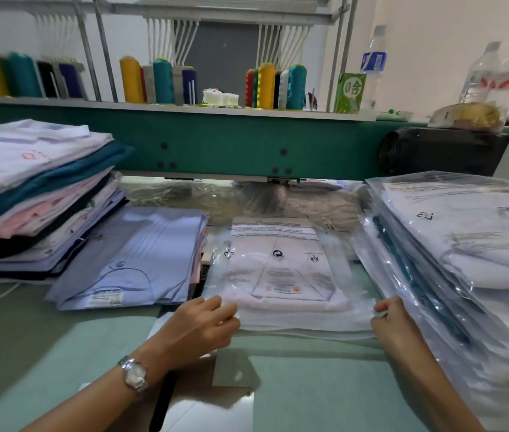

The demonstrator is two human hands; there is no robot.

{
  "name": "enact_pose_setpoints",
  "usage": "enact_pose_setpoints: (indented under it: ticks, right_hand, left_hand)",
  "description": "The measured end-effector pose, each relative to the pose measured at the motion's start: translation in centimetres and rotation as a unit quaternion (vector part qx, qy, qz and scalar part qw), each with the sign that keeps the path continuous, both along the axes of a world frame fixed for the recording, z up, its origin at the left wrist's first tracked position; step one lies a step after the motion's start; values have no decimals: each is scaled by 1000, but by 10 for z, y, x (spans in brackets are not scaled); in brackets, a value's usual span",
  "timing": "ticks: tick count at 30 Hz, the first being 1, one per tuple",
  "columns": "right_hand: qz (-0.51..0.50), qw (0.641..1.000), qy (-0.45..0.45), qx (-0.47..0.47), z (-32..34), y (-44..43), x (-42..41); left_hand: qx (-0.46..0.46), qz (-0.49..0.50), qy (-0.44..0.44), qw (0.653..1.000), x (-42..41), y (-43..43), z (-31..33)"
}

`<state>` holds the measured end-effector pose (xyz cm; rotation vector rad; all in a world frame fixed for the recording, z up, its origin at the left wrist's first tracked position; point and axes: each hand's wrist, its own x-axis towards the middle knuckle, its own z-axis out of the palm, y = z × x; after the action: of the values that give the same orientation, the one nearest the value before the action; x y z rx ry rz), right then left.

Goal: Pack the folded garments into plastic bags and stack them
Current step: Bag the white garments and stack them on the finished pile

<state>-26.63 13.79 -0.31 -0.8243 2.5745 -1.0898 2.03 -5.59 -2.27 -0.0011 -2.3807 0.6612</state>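
Left hand (206, 322) and right hand (392, 319) each pinch a near corner of the bagged white garment (281, 275), mid-table. Bagging looks done. Next, probably: lift onto the bagged stack (465, 244), right. Blue shirt (128, 254) waits left, unbagged pile (35, 188) beyond.

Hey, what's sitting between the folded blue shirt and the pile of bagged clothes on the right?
Head view: a bagged white garment, its near edge held by the left hand and right hand.

Head-worn camera looks forward and down, close over the table (309, 385).
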Motion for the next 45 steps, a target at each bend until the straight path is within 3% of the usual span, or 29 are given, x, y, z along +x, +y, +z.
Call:
enact_pose_setpoints:
  ticks: [11,13,15,17,20,24,29,32,35,36,40,45]
  right_hand:
    - [25,998,29,53,-2,-2,-3]
    - [38,993,60,97,2,-3,0]
    - [21,975,151,159,9,-6,5]
    - [-15,939,260,223,22,-14,14]
    - [-42,912,323,249,38,-37,22]
    - [-28,946,267,181,39,-76,13]
    - [-5,974,145,175,26,-111,-12]
    - [-15,993,56,102,18,-121,-22]
    - [-39,999,-31,-12,12,-127,-27]
    - [-46,997,-47,-36,12,-128,-28]
    - [-38,992,-54,-107,14,-134,-32]
    - [-45,991,17,-128,22,-145,-28]
  left_hand:
    - [29,16,-19,999,55,-27,-1]
    - [103,19,-13,994,53,-27,0]
    - [202,40,12,979,45,-28,5]
    - [298,95,65,948,28,-34,11]
    - [424,199,85,880,-2,-49,21]
    - [490,281,22,825,-28,-69,22]
    - [534,344,37,772,-47,-87,25]
    - [595,343,77,723,-55,-94,28]
    - [687,320,109,643,-61,-100,28]
    - [715,310,117,616,-63,-102,26]
    - [770,265,160,558,-66,-106,20]
    - [777,179,218,563,-75,-101,21]
